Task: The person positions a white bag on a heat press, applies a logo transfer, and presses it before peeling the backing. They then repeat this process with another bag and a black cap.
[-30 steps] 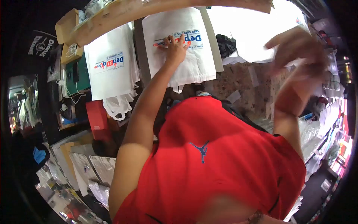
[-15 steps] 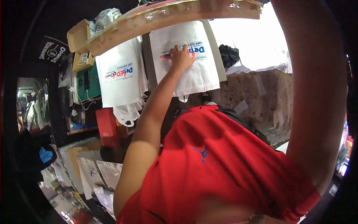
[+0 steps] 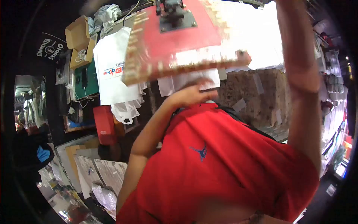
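My left hand (image 3: 192, 95) is at the near edge of a white bag (image 3: 167, 85), its fingers apart and slightly blurred. Most of that bag is hidden beneath a red screen printing frame (image 3: 175, 41) with taped, worn edges. A black metal clamp (image 3: 177, 20) sits on the frame's face. The frame's near bar is just beyond my left fingers. On the right, my right arm (image 3: 302, 67) reaches up past the top of the view, and its hand is out of sight.
Printed white bags (image 3: 115, 89) lie stacked at the left, handles hanging down. Beyond them are an open cardboard box (image 3: 78, 35), a green board (image 3: 89, 80) and a red box (image 3: 103, 125). White sheeting (image 3: 257, 33) covers the right side, above a worn wooden panel (image 3: 257, 97).
The frame, seen edge-on at the top before, now comes down over the bag. My left hand has drawn back from the bag's printed middle towards my body.
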Available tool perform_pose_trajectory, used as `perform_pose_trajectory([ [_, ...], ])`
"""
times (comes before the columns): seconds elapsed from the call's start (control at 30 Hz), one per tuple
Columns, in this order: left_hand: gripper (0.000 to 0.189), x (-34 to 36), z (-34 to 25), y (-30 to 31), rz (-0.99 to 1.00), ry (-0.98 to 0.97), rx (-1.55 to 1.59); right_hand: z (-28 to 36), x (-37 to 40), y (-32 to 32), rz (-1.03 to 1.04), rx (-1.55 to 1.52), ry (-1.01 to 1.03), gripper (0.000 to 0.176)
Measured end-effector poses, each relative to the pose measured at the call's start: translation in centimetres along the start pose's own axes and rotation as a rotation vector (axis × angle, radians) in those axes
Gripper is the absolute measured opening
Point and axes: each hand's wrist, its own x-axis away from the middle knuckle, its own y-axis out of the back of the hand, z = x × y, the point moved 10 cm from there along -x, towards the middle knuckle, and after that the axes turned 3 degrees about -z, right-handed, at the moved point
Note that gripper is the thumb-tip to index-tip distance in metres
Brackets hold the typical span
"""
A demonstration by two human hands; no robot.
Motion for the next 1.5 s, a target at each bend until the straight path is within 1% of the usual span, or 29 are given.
perform_pose_trajectory([
  [0.03,0.057,2.6,-5.1,-0.3,0.126,-0.099,0.132,-0.1,1.8,-2.7,0.055,-0.075,0.025,0.015],
  [0.1,0.049,6.0,-12.0,1.6,0.271,-0.267,0.379,-1.0,6.2,-9.1,0.157,-0.230,0.100,0.020],
  [0.13,0.049,6.4,-12.2,3.6,0.245,-0.258,0.396,-1.8,8.2,-12.4,0.200,-0.294,0.160,0.030],
  [0.2,0.040,6.8,-13.4,7.7,0.208,-0.438,0.488,-6.5,13.1,-19.7,0.348,-0.259,-0.066,0.025],
  [0.23,0.035,5.3,-11.8,10.7,-0.152,-0.415,0.454,-7.7,15.0,-21.8,0.297,-0.195,-0.051,0.022],
  [0.27,0.039,3.9,-9.5,12.5,-0.362,-0.339,0.255,-8.5,16.2,-23.0,0.244,-0.134,-0.042,0.022],
  [0.3,0.045,2.7,-9.0,13.4,-0.547,-0.476,-0.182,-8.9,16.8,-23.8,0.252,-0.152,-0.038,0.022],
  [0.33,0.053,0.8,-6.3,12.7,-0.558,-0.438,-0.259,-9.7,17.0,-23.5,0.171,-0.137,-0.060,0.027],
  [0.37,0.057,0.2,-6.0,12.2,-0.561,-0.415,-0.351,-10.6,17.1,-22.9,0.092,-0.117,-0.086,0.033],
  [0.4,0.061,-0.3,-5.6,11.6,-0.558,-0.394,-0.443,-11.2,17.3,-23.1,0.098,-0.124,-0.095,0.033],
  [0.47,0.063,-1.2,-3.7,11.9,-0.573,-0.341,-0.379,-12.6,17.7,-23.9,0.132,-0.126,-0.166,0.041],
  [0.5,0.065,-1.3,-2.5,12.4,-0.607,-0.298,-0.331,-12.4,17.4,-24.0,0.086,-0.134,-0.125,0.040],
  [0.53,0.066,-1.3,-2.5,12.2,-0.601,-0.346,-0.413,-12.2,17.2,-23.8,0.068,-0.154,-0.107,0.039],
  [0.63,0.069,-1.7,-0.2,12.2,-0.609,-0.286,-0.366,-13.7,18.4,-25.3,0.115,-0.195,-0.114,0.041],
  [0.73,0.082,-1.2,1.9,11.3,-0.660,-0.392,-0.320,-14.1,19.3,-26.3,0.083,-0.124,-0.087,0.047],
  [0.8,0.086,-2.4,4.7,10.8,-0.662,-0.356,-0.441,-17.0,21.8,-31.6,0.210,0.150,-0.089,0.054],
  [0.83,0.090,-2.1,5.2,10.5,-0.652,-0.382,-0.510,-17.7,23.1,-32.1,0.168,0.151,-0.106,0.057],
  [0.87,0.090,-2.1,5.5,10.5,-0.685,-0.409,-0.432,-18.5,23.6,-32.4,0.125,0.160,-0.126,0.060],
  [0.93,0.089,-2.0,5.5,10.6,-0.750,-0.433,-0.468,-17.2,21.3,-30.8,0.130,0.054,-0.259,0.057],
  [1.03,0.077,-0.4,4.7,11.6,-0.822,-0.476,-0.377,-16.2,20.9,-30.4,0.084,0.101,-0.205,0.053],
  [1.07,0.074,0.6,4.4,12.1,-0.864,-0.487,-0.336,-15.3,20.0,-29.9,0.059,0.084,-0.184,0.045],
  [1.17,0.042,8.1,6.6,15.5,-1.174,-0.342,-0.350,-14.8,19.8,-29.5,0.027,0.128,-0.213,0.028],
  [1.27,0.042,23.0,16.2,19.5,-1.716,0.174,-0.231,-14.5,20.1,-29.7,0.048,0.166,-0.181,0.026],
  [1.3,0.041,29.2,21.2,20.1,-1.853,0.470,-0.266,-14.6,20.2,-29.7,0.040,0.158,-0.193,0.024],
  [1.33,0.046,35.2,27.5,20.4,-1.942,0.640,-0.149,-14.5,20.2,-29.5,0.025,0.166,-0.188,0.024],
  [1.4,0.054,38.0,35.5,20.3,-1.540,0.762,0.458,-14.3,20.0,-29.5,0.031,0.146,-0.173,0.022],
  [1.43,0.054,38.1,35.9,20.4,-1.546,0.749,0.458,-14.2,20.1,-29.6,0.038,0.159,-0.169,0.022],
  [1.47,0.061,37.0,37.3,18.9,-1.494,0.717,0.834,-14.0,19.9,-29.5,0.030,0.161,-0.158,0.022],
  [1.5,0.065,35.9,37.9,18.3,-1.452,0.681,1.021,-13.9,19.9,-29.5,0.032,0.167,-0.163,0.021],
])
